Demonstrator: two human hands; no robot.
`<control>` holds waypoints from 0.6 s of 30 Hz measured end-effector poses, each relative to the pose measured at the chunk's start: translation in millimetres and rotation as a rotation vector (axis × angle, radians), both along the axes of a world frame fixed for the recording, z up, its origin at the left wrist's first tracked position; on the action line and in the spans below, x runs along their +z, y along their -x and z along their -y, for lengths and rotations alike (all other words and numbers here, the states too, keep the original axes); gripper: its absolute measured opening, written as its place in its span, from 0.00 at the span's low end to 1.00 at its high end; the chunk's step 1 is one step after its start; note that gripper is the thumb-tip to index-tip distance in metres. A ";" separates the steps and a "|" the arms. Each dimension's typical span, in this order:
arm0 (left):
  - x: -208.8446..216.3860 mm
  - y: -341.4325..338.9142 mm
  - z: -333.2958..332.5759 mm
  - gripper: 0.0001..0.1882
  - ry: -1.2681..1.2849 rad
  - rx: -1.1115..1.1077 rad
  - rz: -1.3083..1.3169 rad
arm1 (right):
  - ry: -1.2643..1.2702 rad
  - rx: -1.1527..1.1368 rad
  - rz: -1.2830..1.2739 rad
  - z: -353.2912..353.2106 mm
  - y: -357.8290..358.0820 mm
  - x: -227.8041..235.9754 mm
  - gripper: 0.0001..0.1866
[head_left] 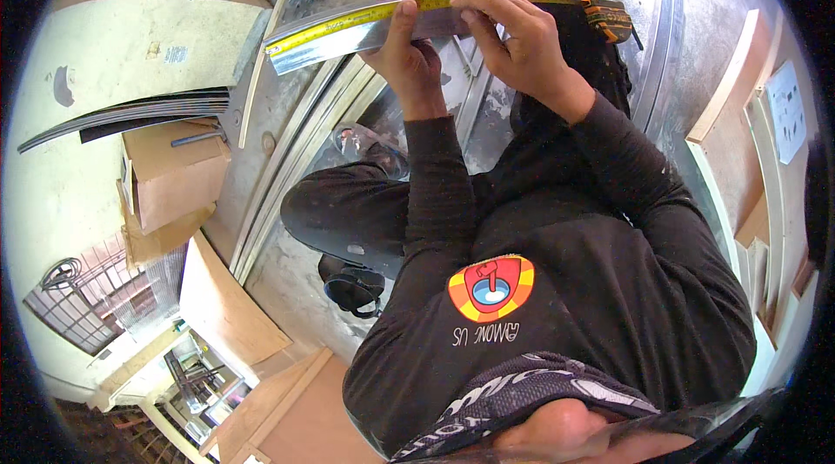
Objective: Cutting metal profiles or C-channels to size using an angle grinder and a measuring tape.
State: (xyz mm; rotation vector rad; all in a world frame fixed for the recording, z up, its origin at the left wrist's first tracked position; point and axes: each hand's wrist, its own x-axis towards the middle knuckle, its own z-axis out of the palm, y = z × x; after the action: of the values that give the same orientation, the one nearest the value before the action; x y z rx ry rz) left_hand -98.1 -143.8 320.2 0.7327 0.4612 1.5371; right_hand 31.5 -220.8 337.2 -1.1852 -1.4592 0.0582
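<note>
Fingers of left hand (407, 51) gripped metal strip (348, 33) from below w/ yellow tape measure (365, 15) laid along it. Right hand (513, 38) pinched tape onto strip; orange case (609, 19) sat just beyond.

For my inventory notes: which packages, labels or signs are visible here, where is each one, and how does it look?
Cardboard box: left, on the floor, brown, flaps open.
Paper sheet: right, on a wooden panel, white with small dark figures.
Small label: upper left, on the pale wall, whitish rectangle.
No screens.
</note>
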 end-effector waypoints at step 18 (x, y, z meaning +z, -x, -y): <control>-0.7 -3.9 1.9 0.19 -0.084 0.020 0.010 | -0.011 -0.017 0.009 3.6 13.2 5.3 0.08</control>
State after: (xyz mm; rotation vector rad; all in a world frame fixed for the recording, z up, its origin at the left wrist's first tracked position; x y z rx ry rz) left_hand -94.2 -145.7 319.4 0.7864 0.3994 1.5864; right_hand 18.4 -224.4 342.5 -1.1903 -1.4552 0.0327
